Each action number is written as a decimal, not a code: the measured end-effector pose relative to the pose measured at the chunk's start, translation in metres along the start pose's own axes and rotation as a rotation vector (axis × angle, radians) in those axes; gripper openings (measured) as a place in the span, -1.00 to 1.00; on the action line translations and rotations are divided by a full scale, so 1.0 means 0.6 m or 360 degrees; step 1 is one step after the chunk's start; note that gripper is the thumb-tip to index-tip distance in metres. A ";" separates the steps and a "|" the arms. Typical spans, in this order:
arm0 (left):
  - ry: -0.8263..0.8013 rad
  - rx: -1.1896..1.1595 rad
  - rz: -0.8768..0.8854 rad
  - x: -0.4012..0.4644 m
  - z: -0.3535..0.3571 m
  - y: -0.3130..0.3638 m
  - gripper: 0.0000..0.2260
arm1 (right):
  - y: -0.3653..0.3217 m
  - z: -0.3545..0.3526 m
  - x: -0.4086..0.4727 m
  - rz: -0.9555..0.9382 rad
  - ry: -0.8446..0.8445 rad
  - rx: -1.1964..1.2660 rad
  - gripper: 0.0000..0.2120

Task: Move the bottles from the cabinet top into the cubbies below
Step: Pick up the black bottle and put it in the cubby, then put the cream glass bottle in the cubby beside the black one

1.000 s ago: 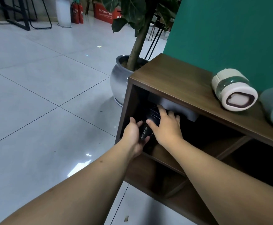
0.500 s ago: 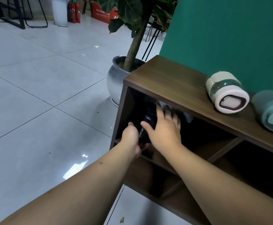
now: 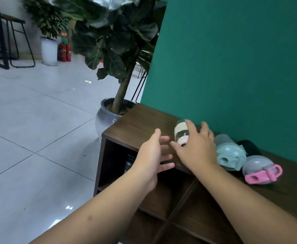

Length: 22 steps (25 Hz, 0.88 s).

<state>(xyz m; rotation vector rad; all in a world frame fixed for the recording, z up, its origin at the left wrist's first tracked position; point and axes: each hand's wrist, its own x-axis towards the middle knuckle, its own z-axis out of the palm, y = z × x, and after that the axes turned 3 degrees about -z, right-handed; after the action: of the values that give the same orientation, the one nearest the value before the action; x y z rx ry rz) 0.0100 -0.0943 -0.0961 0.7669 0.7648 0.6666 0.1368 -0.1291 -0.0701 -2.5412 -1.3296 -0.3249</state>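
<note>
A dark wooden cabinet (image 3: 137, 125) with cubbies below stands against a green wall. On its top lie several bottles on their sides: a cream-and-clear bottle (image 3: 181, 133), a teal bottle (image 3: 230, 156), a black one (image 3: 250, 147) behind it, and a grey bottle with a pink cap (image 3: 260, 170). My right hand (image 3: 195, 148) hovers over the cream bottle with fingers spread, touching or just above it. My left hand (image 3: 154, 155) is open beside it, over the cabinet's front edge. A black bottle (image 3: 129, 163) stands in the top-left cubby.
A large potted plant in a grey pot (image 3: 107, 117) stands just left of the cabinet. Tiled floor spreads to the left. Far back are a stool (image 3: 13, 39), a white bin (image 3: 49, 50) and red fire extinguishers (image 3: 65, 51).
Both hands let go of the black bottle in the top-left cubby and rose to the cabinet top. My view lifted, bringing more bottles into sight.
</note>
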 end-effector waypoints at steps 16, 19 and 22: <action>-0.0159 -0.0316 -0.0081 -0.080 -0.015 -0.017 -0.56 | -0.056 -0.169 -0.208 -0.0400 -0.0148 0.0092 -0.41; 0.0043 -0.0335 -0.0236 -0.103 -0.061 -0.080 -0.73 | -0.057 -0.122 -0.255 -0.0396 -0.0181 0.0131 -0.40; 0.0222 -0.0359 -0.0443 -0.095 -0.098 -0.150 -0.72 | -0.046 -0.024 -0.277 -0.0385 -0.0360 0.0087 -0.39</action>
<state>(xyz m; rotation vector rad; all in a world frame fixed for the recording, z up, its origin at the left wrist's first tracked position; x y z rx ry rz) -0.0462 -0.1662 -0.1765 0.4011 0.8874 0.5459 0.0203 -0.2463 -0.1051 -2.4317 -1.7099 -0.0436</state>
